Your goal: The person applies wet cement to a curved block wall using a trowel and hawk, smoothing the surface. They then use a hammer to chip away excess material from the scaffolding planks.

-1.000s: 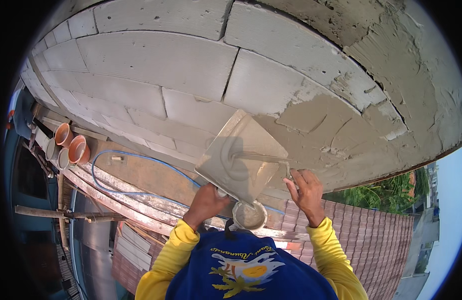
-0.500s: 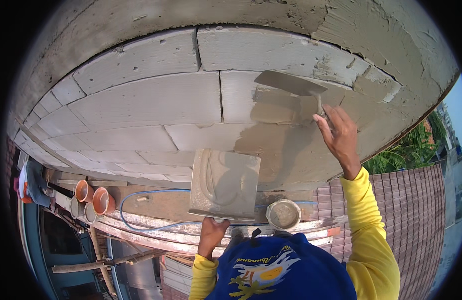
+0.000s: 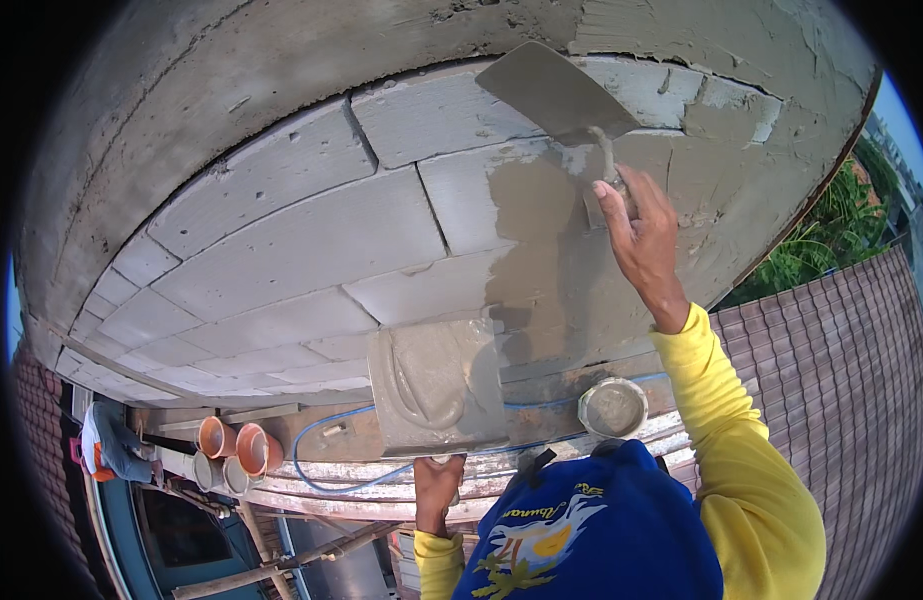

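Observation:
My right hand is closed round the handle of a plastering trowel. Its broad grey blade is tilted up to the left, over the upper course of a pale block wall. Below and beside the blade, a patch of wet grey mortar covers part of the blocks. Lower down, my left hand grips the underside handle of a mortar hawk, held level in front of the wall. A smeared heap of mortar lies on the hawk's plate. Whether the blade touches the wall, I cannot tell.
A round bucket of mortar stands on the plank scaffold below. Blue hose runs along it. Orange buckets and another person are at far left. A tiled roof slopes away at right.
The trowel has risen up the wall and its blade has turned steeper. My view has swung, so the hawk and bucket sit differently in the picture. Both hands keep their hold.

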Tool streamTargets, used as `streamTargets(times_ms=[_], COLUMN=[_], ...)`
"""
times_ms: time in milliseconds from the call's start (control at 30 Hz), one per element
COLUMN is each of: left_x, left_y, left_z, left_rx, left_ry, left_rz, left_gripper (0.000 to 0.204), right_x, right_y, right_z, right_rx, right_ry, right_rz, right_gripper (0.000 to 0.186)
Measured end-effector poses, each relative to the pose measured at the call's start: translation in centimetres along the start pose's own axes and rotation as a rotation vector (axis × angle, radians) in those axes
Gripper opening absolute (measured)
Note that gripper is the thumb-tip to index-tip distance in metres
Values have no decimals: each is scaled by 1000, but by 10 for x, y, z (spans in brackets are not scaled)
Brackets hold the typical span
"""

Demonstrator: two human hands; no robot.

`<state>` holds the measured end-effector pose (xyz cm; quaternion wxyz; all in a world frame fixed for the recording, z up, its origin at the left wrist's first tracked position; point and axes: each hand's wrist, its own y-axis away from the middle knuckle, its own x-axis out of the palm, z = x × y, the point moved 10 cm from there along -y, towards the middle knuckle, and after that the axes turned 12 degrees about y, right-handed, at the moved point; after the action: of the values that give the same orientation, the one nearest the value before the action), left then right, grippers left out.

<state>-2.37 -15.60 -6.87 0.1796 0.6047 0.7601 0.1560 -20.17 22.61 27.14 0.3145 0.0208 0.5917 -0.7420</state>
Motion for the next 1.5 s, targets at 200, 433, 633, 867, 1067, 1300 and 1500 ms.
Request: streamTargets(times_ms=[200, 433, 633, 867, 1067, 1300, 1500], left_x=[-14, -39, -28, 49, 81, 107, 121], left_y=[5, 28, 7, 1, -1, 14, 29], left_z=[-10, -18, 25, -56, -96, -148, -184], left_rx=[-19, -10, -97, 136, 440, 433, 548], left_ry=[66, 71, -4, 20, 35, -65, -160], left_rz=[-49, -36, 29, 279, 385, 399, 327], left_gripper=[28, 26, 28, 24, 30, 39, 35], right_x=[155, 158, 108, 20, -40, -44, -55], right_y=[180, 360, 209, -14, -72, 71, 91], right_z=[-45, -124, -85, 16, -33, 28, 51], right_rx=[432, 372, -241, -280, -12, -224, -516], right_ry=[-388, 16, 436, 300, 136, -37, 183], right_rz=[496, 850, 690, 302, 148, 670, 448], right_gripper=[46, 52, 36, 37, 39, 30, 35])
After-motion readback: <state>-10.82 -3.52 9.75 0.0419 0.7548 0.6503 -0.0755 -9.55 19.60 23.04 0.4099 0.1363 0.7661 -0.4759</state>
